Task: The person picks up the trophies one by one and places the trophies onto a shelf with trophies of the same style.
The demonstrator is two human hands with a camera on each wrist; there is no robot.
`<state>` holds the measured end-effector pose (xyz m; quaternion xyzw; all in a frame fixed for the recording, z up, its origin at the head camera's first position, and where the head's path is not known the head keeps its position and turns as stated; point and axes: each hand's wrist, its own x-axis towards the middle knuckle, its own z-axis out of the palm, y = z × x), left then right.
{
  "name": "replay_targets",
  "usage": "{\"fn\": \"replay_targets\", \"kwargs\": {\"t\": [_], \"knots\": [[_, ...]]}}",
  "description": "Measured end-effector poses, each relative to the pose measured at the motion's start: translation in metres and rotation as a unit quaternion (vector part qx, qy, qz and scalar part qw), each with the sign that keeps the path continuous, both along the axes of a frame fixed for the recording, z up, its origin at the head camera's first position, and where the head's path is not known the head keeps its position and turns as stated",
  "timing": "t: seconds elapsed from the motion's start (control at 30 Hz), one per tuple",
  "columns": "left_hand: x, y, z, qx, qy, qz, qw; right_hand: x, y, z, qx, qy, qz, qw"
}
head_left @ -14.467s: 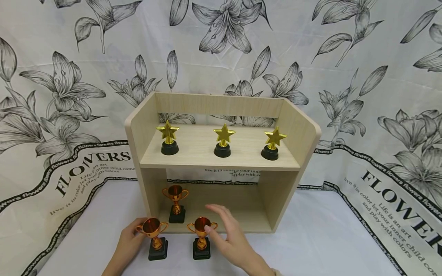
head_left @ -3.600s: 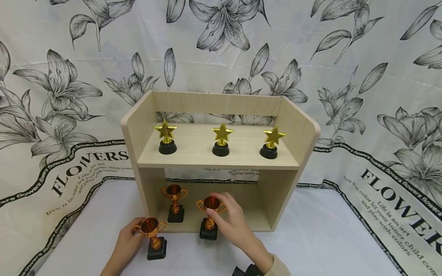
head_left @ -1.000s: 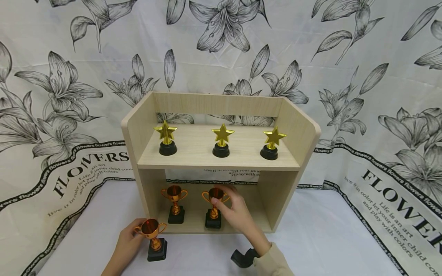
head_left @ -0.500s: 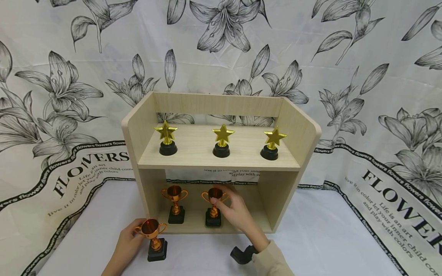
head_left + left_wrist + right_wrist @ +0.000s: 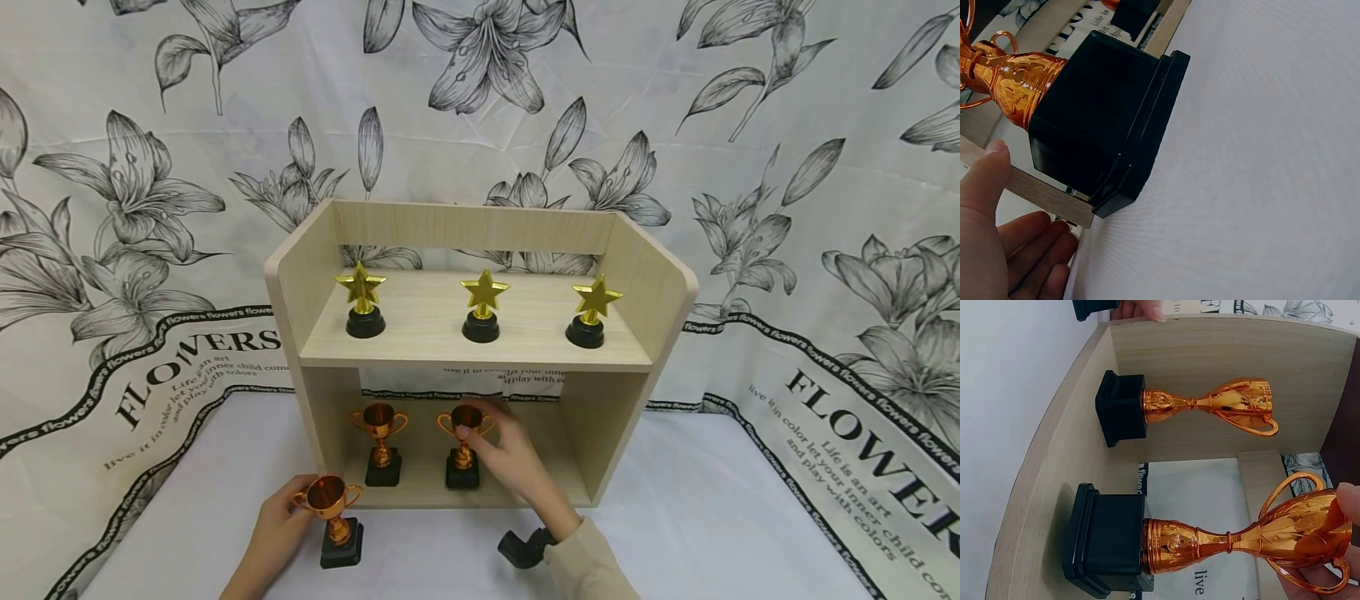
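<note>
In the head view my right hand pinches the cup of a copper-coloured trophy by its rim, thumb in front. Its black square base is right at the floor of the lower compartment. The right wrist view shows this trophy upright relative to the shelf, with fingers around the cup's far end. A second copper trophy stands to its left inside. On the table in front, a third copper trophy stands by my left hand. In the left wrist view that hand's fingers are relaxed beside the trophy.
A pale wooden two-tier shelf stands on a white-clothed table. Gold star trophies on black round bases line its top tier. A black curved device is at my right wrist. Flower-printed cloth hangs behind.
My right hand has carried the middle trophy from the table into the lower compartment, with only a slight shift in the last second. My left hand has stayed by the front trophy.
</note>
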<state>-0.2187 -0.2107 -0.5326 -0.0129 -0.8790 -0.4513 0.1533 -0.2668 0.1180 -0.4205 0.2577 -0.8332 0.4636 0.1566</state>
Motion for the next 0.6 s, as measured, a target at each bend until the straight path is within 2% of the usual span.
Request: {"fn": "replay_targets", "kwargs": {"t": [0.27,0.6], "knots": [[-0.0003,-0.0005,0.0004,0.010,-0.016,-0.007,0.9998,-0.0049,0.0004,-0.0032,-0.006,-0.004,0.007,1.000],[-0.0001,-0.0005,-0.0009,0.010,-0.005,-0.005,0.9999,-0.0085,0.0009,-0.0088,-0.015,-0.017,0.010,1.000]]}}
